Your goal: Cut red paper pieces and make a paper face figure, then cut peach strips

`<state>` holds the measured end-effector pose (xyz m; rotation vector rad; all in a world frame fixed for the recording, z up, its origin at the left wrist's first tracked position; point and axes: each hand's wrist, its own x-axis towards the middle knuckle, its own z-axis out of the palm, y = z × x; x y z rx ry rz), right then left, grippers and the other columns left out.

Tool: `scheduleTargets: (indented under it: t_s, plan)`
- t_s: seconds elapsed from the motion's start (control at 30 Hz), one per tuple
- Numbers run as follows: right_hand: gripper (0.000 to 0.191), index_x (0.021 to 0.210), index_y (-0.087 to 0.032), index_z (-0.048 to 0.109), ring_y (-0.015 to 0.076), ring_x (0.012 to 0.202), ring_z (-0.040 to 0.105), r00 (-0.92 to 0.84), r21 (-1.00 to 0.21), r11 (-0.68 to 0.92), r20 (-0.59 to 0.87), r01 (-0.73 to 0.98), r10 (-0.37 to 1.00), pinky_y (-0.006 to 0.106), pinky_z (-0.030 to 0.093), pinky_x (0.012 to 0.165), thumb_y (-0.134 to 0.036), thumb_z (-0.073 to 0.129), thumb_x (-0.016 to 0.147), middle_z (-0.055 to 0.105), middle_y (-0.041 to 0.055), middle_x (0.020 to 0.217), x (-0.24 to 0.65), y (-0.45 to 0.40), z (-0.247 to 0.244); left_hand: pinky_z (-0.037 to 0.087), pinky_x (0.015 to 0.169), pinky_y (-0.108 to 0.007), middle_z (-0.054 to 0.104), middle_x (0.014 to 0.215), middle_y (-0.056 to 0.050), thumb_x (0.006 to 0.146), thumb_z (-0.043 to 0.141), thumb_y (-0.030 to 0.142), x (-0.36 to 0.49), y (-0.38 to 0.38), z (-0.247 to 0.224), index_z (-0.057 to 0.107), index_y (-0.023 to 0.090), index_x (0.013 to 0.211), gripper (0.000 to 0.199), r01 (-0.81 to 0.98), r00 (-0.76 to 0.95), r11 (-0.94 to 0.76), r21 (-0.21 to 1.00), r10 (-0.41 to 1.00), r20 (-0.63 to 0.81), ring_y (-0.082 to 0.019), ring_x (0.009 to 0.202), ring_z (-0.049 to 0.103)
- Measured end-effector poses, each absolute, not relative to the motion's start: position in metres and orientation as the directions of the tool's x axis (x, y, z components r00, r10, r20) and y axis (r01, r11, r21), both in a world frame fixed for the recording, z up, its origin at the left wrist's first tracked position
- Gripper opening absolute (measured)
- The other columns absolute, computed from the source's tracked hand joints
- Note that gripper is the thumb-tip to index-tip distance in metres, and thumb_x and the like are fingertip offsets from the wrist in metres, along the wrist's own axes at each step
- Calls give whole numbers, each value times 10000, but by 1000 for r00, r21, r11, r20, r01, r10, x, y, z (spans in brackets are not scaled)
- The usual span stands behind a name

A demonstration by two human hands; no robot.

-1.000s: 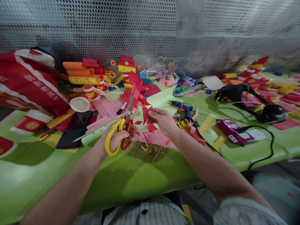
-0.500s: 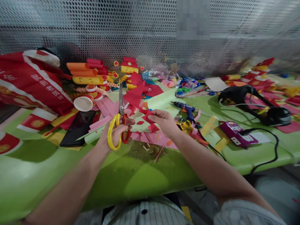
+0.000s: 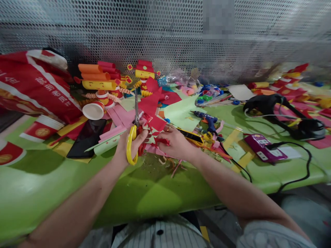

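My left hand is closed on the scissors, which have one yellow and one red handle; their blades point up, away from me. To the right, my right hand has its fingers bent around a small piece of red paper. Red and pink scraps lie between and beneath both hands. Larger red paper rests just beyond them, beside a light green sheet.
Left are a red bag, paper cups and a black phone. Paper figures stand behind. Right are a blue glue gun, a purple power socket with a cable, and a black headset.
My right hand has moved slightly down and left, its fingers curling more. The scissors have turned a little in my left hand. A yellow-and-black tool now shows beside my right hand.
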<state>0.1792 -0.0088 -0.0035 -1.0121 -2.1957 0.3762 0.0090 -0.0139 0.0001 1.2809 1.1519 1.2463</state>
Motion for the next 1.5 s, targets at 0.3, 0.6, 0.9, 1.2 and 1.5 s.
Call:
scheduleTargets:
  t_s: [0.3, 0.6, 0.9, 1.2, 1.5]
  plan:
    - [269, 696, -178, 636, 180, 672, 511, -659, -323, 708, 262, 629, 705, 345, 374, 721, -403, 552, 817, 562, 45, 641, 175, -19, -5, 476, 813, -329, 665, 964, -44, 621, 683, 242, 19, -16, 2, 606, 177, 959, 353, 52, 33, -98, 994, 995, 97, -210, 920, 610]
    - [206, 804, -208, 694, 233, 1023, 553, -573, -464, 637, 292, 616, 766, 382, 390, 860, -132, 504, 781, 652, 81, 1060, 212, 13, 8, 420, 426, -214, 529, 584, 64, 608, 620, 166, 12, -14, 8, 555, 164, 985, 382, -16, -6, 53, 998, 999, -54, -85, 427, 498]
    - [95, 799, -151, 648, 250, 794, 576, -540, -83, 534, -86, 841, 837, 308, 349, 598, -179, 595, 724, 655, 116, 840, 213, 15, 0, 427, 403, -186, 534, 646, 52, 629, 593, 149, 11, -12, 9, 560, 170, 985, 358, 18, -21, 52, 998, 998, -52, -65, 438, 505]
    - [183, 627, -167, 592, 189, 647, 572, -405, -154, 376, -258, 914, 877, 272, 278, 504, -309, 606, 741, 635, 79, 709, 214, 14, 19, 421, 415, -172, 570, 675, 34, 640, 606, 170, 13, -15, 8, 586, 158, 1014, 375, 37, -16, 35, 999, 999, -34, -59, 444, 516]
    - [300, 590, -190, 521, 61, 323, 418, -522, -900, -51, -296, 432, 800, 194, 344, 375, -431, 599, 751, 522, -54, 392, 204, 2, 20, 506, 525, -246, 601, 725, 13, 668, 667, 381, 15, -22, 7, 575, 163, 1013, 418, 78, 68, -37, 996, 997, 32, -106, 538, 571]
